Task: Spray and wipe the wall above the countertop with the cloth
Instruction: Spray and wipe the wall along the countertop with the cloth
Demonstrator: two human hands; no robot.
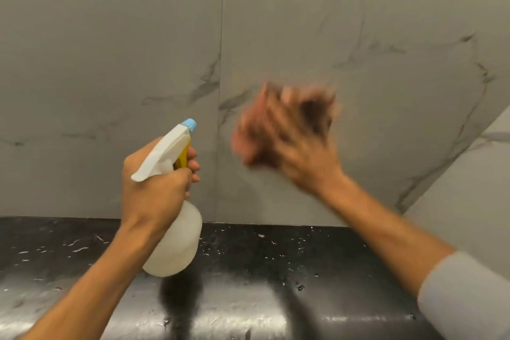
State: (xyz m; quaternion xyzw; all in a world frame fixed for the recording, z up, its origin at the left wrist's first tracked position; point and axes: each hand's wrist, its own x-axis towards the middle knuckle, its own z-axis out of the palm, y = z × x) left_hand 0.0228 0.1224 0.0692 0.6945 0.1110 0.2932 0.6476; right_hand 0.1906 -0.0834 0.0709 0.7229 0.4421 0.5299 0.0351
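Note:
My left hand (154, 188) grips the neck of a white spray bottle (179, 243), with fingers on its yellow trigger. The bottle's blue nozzle points up and right at the grey marble-look wall (110, 50). To the right, my right hand (300, 146) is blurred by motion and holds a reddish-brown cloth (248, 135) against the wall, just right of a vertical tile seam. The cloth bunches out to the left of my fingers, and how they lie on it is too smeared to make out. Both hands are above the black countertop (276, 270).
The glossy black countertop carries scattered water droplets and pale flecks. A side wall (469, 188) of the same tile closes in at the right, forming a corner. A grey sleeve (463, 295) covers my right forearm.

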